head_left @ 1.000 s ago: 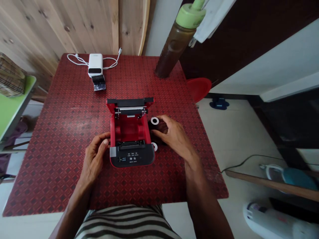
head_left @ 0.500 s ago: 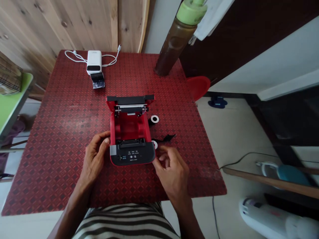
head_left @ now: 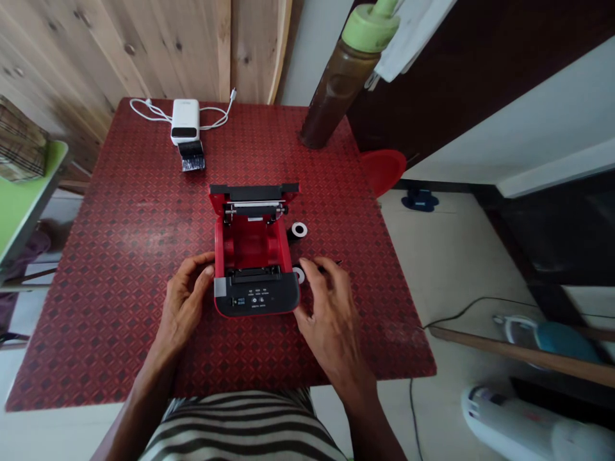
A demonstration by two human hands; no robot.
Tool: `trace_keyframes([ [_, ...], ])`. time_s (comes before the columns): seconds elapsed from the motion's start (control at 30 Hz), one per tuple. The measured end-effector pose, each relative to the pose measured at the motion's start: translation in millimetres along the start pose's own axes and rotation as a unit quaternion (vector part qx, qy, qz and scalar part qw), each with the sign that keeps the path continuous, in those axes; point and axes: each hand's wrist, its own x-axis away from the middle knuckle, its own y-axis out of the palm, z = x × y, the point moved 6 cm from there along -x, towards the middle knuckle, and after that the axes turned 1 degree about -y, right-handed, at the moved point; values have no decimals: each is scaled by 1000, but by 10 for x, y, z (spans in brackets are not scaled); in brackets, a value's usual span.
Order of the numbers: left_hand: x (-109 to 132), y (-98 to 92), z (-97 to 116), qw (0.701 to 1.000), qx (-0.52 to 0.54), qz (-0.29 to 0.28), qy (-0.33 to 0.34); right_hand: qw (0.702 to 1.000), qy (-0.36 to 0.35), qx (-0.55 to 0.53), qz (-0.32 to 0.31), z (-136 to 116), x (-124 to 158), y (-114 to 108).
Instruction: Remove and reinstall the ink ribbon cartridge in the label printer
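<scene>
A small red-and-black label printer (head_left: 257, 296) sits with its lid (head_left: 254, 193) raised, and the red bay inside holds no roll. Against its left side rests my left hand (head_left: 185, 294), fingers curved, thumb a little apart. My right hand (head_left: 329, 307) is by the front right corner, thumb near the casing, fingers spread and reaching over a small roll (head_left: 299, 275) with a white core. That roll is partly hidden by the hand and the printer; whether the fingers touch it I cannot tell. Another black roll with a white core (head_left: 298, 230) lies farther back, beside the printer.
A white power bank (head_left: 185, 118) with a white cable stands at the back left of the red patterned table (head_left: 144, 243), a black strip in front of it. A tall brown bottle (head_left: 336, 89) with a green cap stands at the back right. A red stool (head_left: 383, 169) is beyond the right edge.
My right hand's fingers have uncurled and moved forward over the near roll, now covering most of the black strip beside it. My left hand stays at the printer's side.
</scene>
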Motion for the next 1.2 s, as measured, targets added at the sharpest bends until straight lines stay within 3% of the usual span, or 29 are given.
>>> trace_keyframes([
  [0.13,-11,-6,-6,1000,-7,0,7,993,-72,39,-84,-40,-151,8],
  [0.33,-15,0,19,1000,-4,-2,3,986,-69,80,-128,64,-208,-9],
  [0.5,-11,-1,44,1000,0,-2,8,995,38,-59,-73,389,-211,-307],
  [0.63,-2,-17,52,1000,-8,8,8,968,166,-186,-12,623,-198,-602],
  [0.77,26,-43,57,999,-9,29,20,916,173,-359,46,470,-216,-722],
  [0.87,100,-82,155,997,-5,51,63,858,154,-489,34,214,-276,-667],
  [0.97,245,-107,409,988,-12,55,144,802,173,-572,-4,-9,-349,-553],
  [1.1,466,-23,793,969,5,-22,245,710,251,-656,-51,-218,-400,-377],
  [1.2,555,72,921,965,42,-89,242,664,307,-677,-76,-329,-387,-294],
])
